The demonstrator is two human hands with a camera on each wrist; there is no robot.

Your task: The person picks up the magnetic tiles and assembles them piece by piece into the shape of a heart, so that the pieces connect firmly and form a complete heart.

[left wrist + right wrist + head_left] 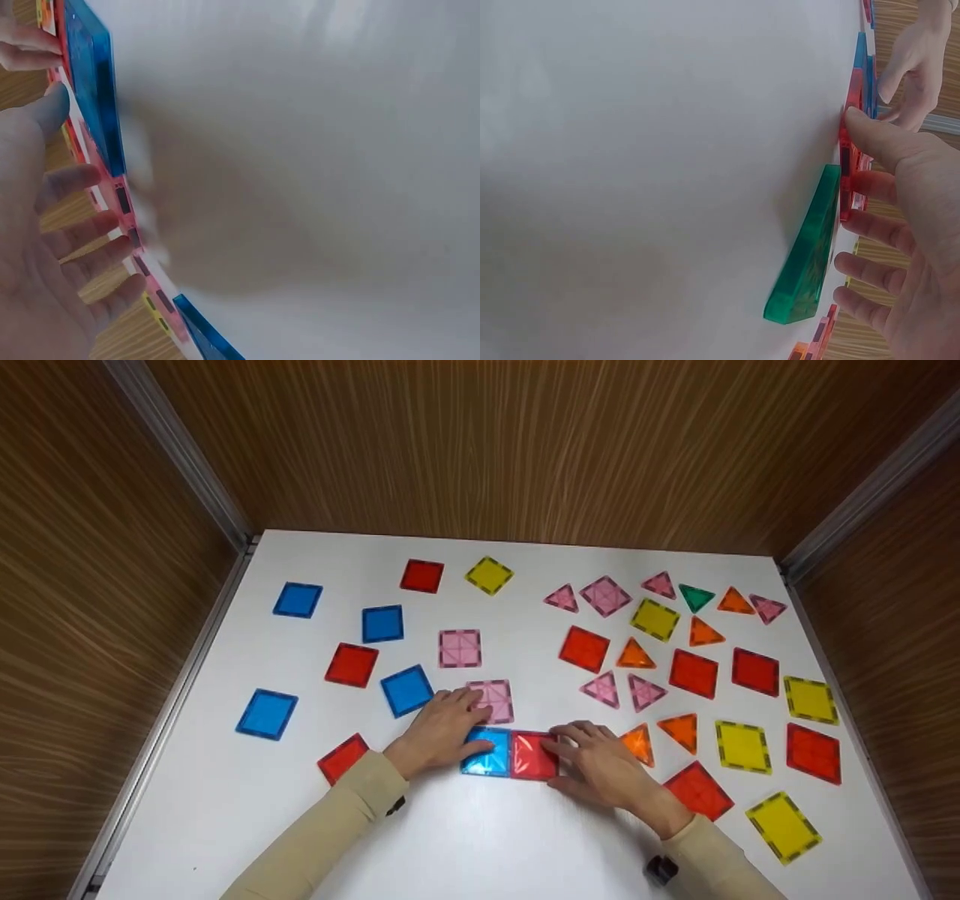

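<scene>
Translucent blue plastic square (491, 763) at my spread left hand (441, 729) abuts translucent red plastic square (529, 759) at my spread right hand (604, 765), row roughly parallel to far edge of white table (352, 556).

This is a boxed-in work booth, built around a white table (487, 840) with coloured tiles (460, 649) spread on its top. Behind the table stands a wood-grain back panel (480, 450); a matching left panel (90, 585) and right panel (892, 585) close in its two sides. Straight metal rails (185, 450) run up from the table's far corners and along its side edges, framing the panels. The head view takes in little beyond the table's enclosure, so the booth may sit in a lab or workshop.
</scene>
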